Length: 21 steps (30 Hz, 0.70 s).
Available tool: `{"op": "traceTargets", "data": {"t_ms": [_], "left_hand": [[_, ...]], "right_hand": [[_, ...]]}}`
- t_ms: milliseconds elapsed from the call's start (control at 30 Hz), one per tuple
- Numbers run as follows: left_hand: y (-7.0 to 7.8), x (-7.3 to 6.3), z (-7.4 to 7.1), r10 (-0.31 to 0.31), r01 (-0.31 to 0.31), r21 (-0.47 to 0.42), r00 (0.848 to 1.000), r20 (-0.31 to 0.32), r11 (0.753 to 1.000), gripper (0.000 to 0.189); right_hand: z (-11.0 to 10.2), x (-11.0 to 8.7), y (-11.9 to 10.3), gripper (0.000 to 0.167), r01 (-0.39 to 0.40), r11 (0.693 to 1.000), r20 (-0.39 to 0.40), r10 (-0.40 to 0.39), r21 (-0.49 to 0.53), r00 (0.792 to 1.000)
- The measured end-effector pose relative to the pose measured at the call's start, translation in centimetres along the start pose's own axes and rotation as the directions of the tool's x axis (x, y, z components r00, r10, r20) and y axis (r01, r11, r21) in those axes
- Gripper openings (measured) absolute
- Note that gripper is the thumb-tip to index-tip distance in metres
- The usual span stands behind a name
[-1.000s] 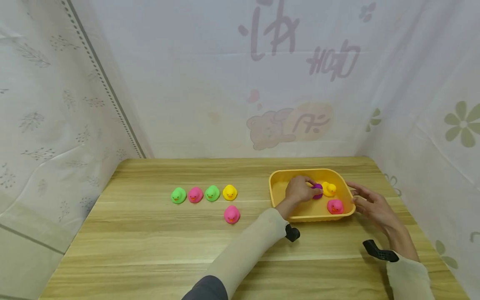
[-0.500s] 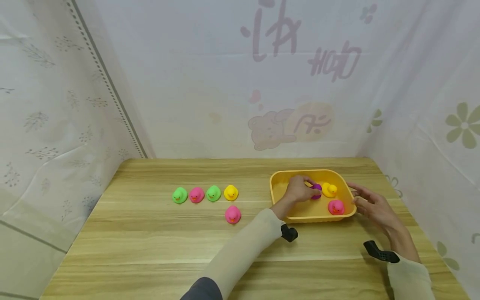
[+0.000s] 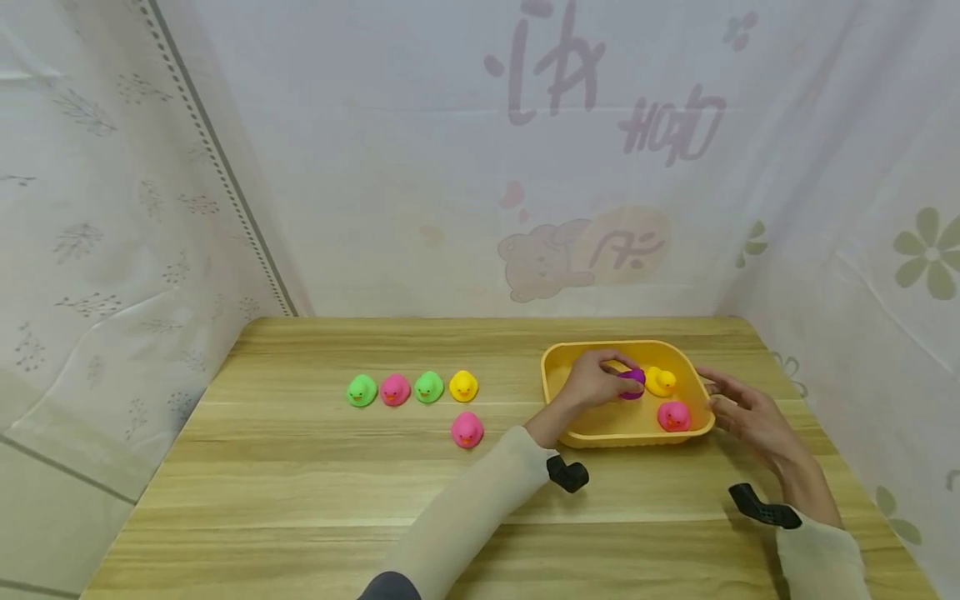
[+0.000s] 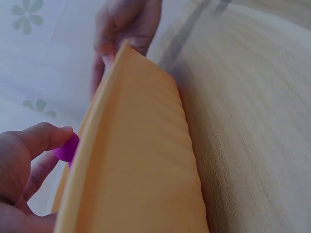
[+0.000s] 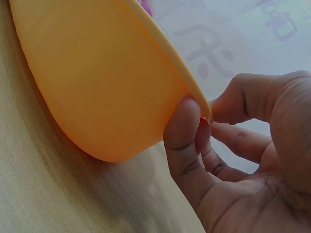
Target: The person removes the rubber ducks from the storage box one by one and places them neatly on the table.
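Observation:
My left hand (image 3: 592, 381) pinches a purple rubber duck (image 3: 632, 384) between thumb and fingers, over the inside of a yellow plastic basket (image 3: 592, 439). From the left wrist view, the purple duck (image 4: 67, 148) shows at the basket's rim, partly hidden by the fingers and the wall. My right hand (image 3: 753, 417) is at the basket's right end; the right wrist view has its thumb and a finger pinching the rim (image 5: 197, 92). A yellow duck (image 3: 661, 382) and a pink duck (image 3: 674, 416) sit in the basket's right part.
Left of the basket, a row on the wooden table (image 3: 300, 500) has a green duck (image 3: 362, 390), a pink one, another green one and a yellow duck (image 3: 463, 386). Below the row's right end sits a pink duck (image 3: 467, 430). Patterned curtains (image 3: 390, 208) hang behind and at both sides.
My left hand and the purple duck have shifted slightly left within the basket, and more of the duck shows. The left forearm has drawn back a little. My right hand stays at the rim.

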<state>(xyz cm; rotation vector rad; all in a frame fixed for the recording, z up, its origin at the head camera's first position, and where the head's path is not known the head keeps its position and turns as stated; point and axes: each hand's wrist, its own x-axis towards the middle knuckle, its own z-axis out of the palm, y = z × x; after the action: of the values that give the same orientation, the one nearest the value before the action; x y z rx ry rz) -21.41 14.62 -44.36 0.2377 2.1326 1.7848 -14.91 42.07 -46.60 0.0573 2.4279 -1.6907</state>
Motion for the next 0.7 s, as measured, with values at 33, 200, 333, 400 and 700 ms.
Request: {"op": "traceTargets", "data": {"t_ms": [33, 200, 333, 400, 700], "left_hand": [[0.0, -0.1, -0.1, 0.004, -0.003, -0.030, 1.000, 0.013, 1.000, 0.022], [-0.2, -0.6, -0.9, 0.005, 0.001, -0.126, 0.999, 0.049, 0.992, 0.022], [-0.4, -0.8, -1.4, -0.004, 0.015, -0.187, 0.998, 0.062, 0.982, 0.023], [-0.4, -0.9, -1.7, -0.002, 0.017, -0.213, 0.998, 0.068, 0.977, 0.023], [-0.4, -2.2, -3.4, 0.041, -0.029, -0.239, 0.998, 0.044, 0.971, 0.021]], "right_hand": [[0.0, 0.0, 0.0, 0.062, 0.002, 1.000, 0.001, -0.002, 0.004, 1.000], [-0.1, -0.1, 0.0, 0.063, 0.015, 1.000, 0.008, -0.015, 0.021, 1.000], [-0.1, 0.0, 0.0, 0.063, 0.015, 1.000, 0.011, -0.016, 0.025, 1.000], [-0.1, 0.0, 0.1, 0.063, 0.014, 1.000, 0.011, -0.015, 0.025, 1.000], [0.0, -0.1, 0.2, 0.059, 0.049, 0.996, 0.025, -0.051, 0.074, 0.998]]}}
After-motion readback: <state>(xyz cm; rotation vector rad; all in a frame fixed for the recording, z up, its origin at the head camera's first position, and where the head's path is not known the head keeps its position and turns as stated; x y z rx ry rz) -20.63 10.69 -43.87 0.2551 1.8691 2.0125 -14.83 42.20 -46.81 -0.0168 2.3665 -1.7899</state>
